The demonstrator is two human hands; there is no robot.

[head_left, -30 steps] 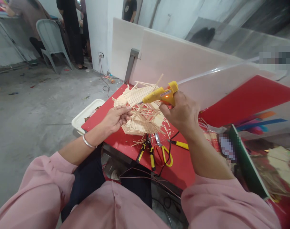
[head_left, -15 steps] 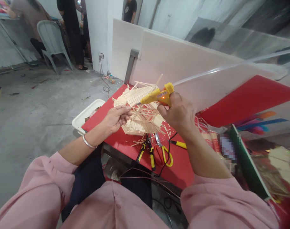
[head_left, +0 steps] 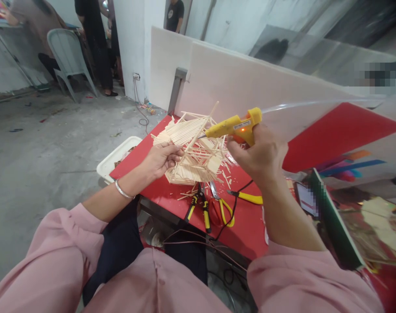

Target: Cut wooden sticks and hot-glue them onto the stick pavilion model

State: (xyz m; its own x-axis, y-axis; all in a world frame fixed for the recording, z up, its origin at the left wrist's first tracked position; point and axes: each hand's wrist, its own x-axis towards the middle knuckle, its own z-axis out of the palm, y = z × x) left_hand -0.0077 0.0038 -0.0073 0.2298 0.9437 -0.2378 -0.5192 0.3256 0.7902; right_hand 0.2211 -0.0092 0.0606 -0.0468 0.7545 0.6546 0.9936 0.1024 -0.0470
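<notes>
To do this well, we should hold the left hand (head_left: pixel 163 160) steady, thumb and fingers pinching the model (head_left: pixel 191 130) at its near left side, clear of the probably hot nozzle (head_left: pixel 202 137). Our right hand (head_left: pixel 264 152) grasps the glue gun (head_left: pixel 235 126), nozzle aimed at the sticks; we cannot tell whether it touches. A light squeeze and small bead should serve best. The model lies on the red surface (head_left: pixel 241 230), mostly right of the left hand, left of the right.
</notes>
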